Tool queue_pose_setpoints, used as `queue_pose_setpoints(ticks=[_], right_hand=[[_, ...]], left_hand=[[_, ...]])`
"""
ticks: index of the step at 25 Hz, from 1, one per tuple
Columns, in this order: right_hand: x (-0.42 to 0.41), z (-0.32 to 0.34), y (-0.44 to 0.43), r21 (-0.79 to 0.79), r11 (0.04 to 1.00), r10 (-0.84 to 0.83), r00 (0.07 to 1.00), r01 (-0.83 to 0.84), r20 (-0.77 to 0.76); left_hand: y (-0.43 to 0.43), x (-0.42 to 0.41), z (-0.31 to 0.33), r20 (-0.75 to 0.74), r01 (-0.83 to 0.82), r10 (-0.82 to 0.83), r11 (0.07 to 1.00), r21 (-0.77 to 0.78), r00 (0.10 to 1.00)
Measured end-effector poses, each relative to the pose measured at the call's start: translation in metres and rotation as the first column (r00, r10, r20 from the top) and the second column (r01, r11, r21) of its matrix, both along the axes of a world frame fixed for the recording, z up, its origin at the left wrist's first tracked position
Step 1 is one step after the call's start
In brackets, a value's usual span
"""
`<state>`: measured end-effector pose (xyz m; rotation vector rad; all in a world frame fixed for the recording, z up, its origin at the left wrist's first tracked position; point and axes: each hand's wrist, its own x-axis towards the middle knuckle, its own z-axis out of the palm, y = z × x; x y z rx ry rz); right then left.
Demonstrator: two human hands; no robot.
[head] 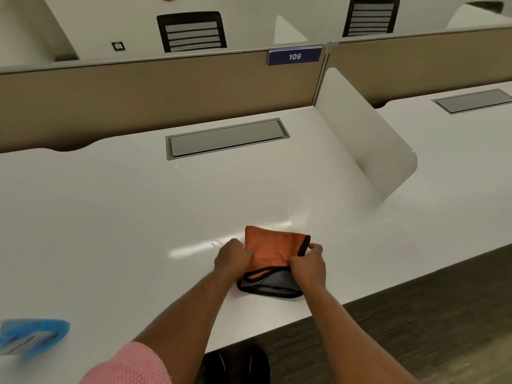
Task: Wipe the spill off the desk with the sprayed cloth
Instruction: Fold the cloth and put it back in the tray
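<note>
Orange-and-grey cloth (273, 261) folded on white desk (110, 217), near front edge; gripped at left side by left hand (234, 256), pinched at black-trimmed right edge by right hand (309, 266); blurred blue object (30, 338) at far left; cable tray (227, 137) behind.

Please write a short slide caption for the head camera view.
Both hands, left and right, fold an orange cloth on a white desk.

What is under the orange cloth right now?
The orange cloth lies folded on the white desk, its grey underside showing at the near edge, gripped by left hand and right hand. Any spill beneath is covered.
</note>
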<state>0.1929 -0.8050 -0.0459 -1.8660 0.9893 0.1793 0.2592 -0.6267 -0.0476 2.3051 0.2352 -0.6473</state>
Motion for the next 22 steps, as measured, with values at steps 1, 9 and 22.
queue_pose_setpoints(ticks=[1,9,22], right_hand=[[0.003,0.001,-0.001,0.065,0.998,-0.019,1.000,0.018,0.020],[0.041,0.024,-0.007,0.381,0.924,-0.141,0.952,0.029,0.271],[0.091,0.079,0.046,-0.042,0.882,0.448,0.806,-0.469,0.386]], left_hand=[[0.003,0.000,0.004,0.008,-0.037,0.038,0.998,-0.060,0.999],[0.054,0.010,0.040,0.127,-0.234,0.302,0.894,-0.382,0.945],[0.140,0.013,0.099,0.422,-0.155,0.133,0.988,0.018,0.897]])
